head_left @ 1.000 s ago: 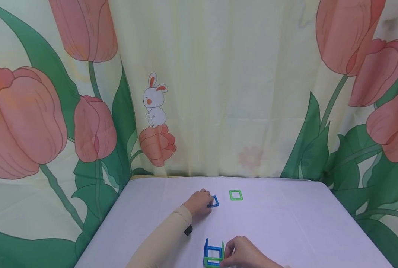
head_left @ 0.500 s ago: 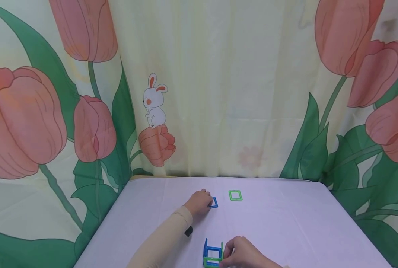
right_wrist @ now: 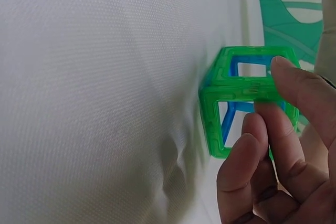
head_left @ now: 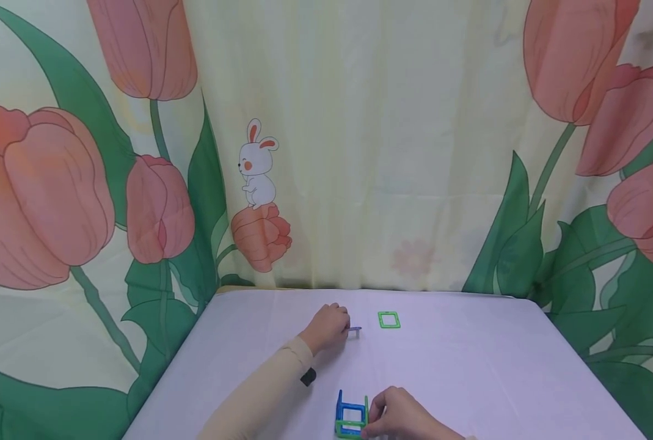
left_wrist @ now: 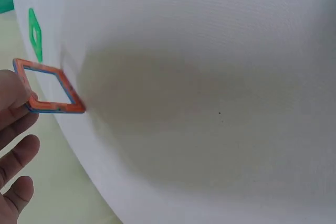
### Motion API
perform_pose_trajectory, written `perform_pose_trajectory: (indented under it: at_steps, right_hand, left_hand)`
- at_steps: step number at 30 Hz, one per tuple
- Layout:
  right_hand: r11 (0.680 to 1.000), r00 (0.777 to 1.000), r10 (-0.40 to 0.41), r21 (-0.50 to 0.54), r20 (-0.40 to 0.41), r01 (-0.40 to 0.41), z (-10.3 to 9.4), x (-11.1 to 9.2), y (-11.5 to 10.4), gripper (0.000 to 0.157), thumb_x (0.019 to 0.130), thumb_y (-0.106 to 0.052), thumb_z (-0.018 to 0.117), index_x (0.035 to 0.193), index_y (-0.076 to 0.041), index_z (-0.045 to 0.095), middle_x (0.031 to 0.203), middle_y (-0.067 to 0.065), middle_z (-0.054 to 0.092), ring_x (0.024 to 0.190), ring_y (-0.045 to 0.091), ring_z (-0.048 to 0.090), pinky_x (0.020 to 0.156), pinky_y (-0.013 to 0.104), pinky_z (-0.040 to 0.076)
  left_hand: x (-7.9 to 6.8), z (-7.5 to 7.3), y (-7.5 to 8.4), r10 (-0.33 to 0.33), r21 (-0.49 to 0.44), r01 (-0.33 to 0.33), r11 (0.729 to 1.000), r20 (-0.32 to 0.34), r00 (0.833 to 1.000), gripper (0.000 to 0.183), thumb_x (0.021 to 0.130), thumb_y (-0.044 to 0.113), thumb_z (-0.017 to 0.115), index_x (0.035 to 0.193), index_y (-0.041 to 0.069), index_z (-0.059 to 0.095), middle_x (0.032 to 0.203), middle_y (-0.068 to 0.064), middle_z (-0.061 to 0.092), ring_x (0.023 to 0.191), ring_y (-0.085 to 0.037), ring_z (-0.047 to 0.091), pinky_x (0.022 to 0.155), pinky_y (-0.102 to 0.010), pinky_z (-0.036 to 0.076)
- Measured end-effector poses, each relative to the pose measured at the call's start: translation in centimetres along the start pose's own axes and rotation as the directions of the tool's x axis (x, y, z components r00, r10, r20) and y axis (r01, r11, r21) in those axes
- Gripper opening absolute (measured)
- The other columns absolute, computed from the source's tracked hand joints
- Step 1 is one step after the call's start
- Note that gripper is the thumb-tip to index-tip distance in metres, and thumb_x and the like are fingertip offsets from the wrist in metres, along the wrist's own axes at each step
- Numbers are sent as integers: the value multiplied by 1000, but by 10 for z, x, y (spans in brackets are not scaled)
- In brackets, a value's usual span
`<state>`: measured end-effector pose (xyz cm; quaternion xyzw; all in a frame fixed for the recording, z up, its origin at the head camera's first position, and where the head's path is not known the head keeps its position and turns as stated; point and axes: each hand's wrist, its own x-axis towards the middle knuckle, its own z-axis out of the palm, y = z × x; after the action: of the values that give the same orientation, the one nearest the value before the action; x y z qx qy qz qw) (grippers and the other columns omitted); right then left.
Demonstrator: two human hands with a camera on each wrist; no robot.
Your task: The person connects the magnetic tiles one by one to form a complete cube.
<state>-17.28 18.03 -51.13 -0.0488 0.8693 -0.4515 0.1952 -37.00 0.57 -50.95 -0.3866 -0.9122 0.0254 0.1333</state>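
Observation:
In the head view my left hand (head_left: 328,327) pinches a square magnetic tile frame (head_left: 355,329), seen nearly edge-on near the far part of the table. The left wrist view shows that frame (left_wrist: 58,107) tilted up, orange on one face with blue along its edge, one corner at the cloth. At the near side, my right hand (head_left: 400,414) holds a box-like structure of magnetic tiles (head_left: 351,422), part blue and part green, standing on the table. Thumb and fingers grip its green frames (right_wrist: 241,92) in the right wrist view; blue tiles show behind.
A green square tile (head_left: 390,326) lies flat to the right of the left hand. The table (head_left: 469,366) has a white cloth, and a curtain (head_left: 414,153) printed with tulips and a rabbit hangs behind it. A small black object (head_left: 308,376) sits at the left wrist.
The tile in the left hand was flatter, with its blue square visible; now it is tipped to a thin edge in the head view. The right hand stays at the structure.

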Motion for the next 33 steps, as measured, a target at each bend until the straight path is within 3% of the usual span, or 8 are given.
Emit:
perform_pose_trajectory:
  at_steps: [3, 13, 24, 33]
  right_hand:
    - [1000, 1000, -8, -5, 3, 8, 0, 1, 1, 20, 76, -20, 90, 74, -10, 73, 77, -1, 74, 79, 16, 62, 73, 34, 48]
    - [1000, 1000, -23, -18, -2, 22, -2, 1, 0, 20, 77, -19, 90, 75, -10, 73, 74, -1, 73, 77, 15, 61, 73, 36, 48]
    - [1000, 1000, 7, 11, 4, -7, 0, 1, -2, 20, 77, -19, 90, 76, -9, 73, 76, -1, 73, 79, 15, 62, 75, 36, 48]
    - [1000, 1000, -3, -17, 0, 3, -2, 0, -3, 20, 77, -21, 91, 75, -11, 73, 75, -2, 73, 77, 15, 61, 70, 34, 44]
  left_hand:
    - [-2, -6, 1, -2, 3, 2, 1000, -23, 1000, 6, 92, 24, 74, 90, 20, 78, 93, 7, 71, 85, -13, 60, 72, -28, 47]
    - [-7, -15, 1, -12, -57, 12, 998, 0, 1000, 7, 91, 25, 75, 89, 21, 80, 90, 9, 70, 82, -10, 57, 71, -26, 46]
    - [-18, -30, 13, 7, -136, 1, 991, 58, 998, 4, 90, 25, 77, 89, 22, 79, 93, 11, 70, 85, -8, 56, 77, -25, 46]
    - [-22, -32, 19, 41, -149, -38, 988, 16, 999, 4, 89, 27, 77, 89, 23, 79, 93, 11, 71, 84, -7, 56, 76, -24, 47]
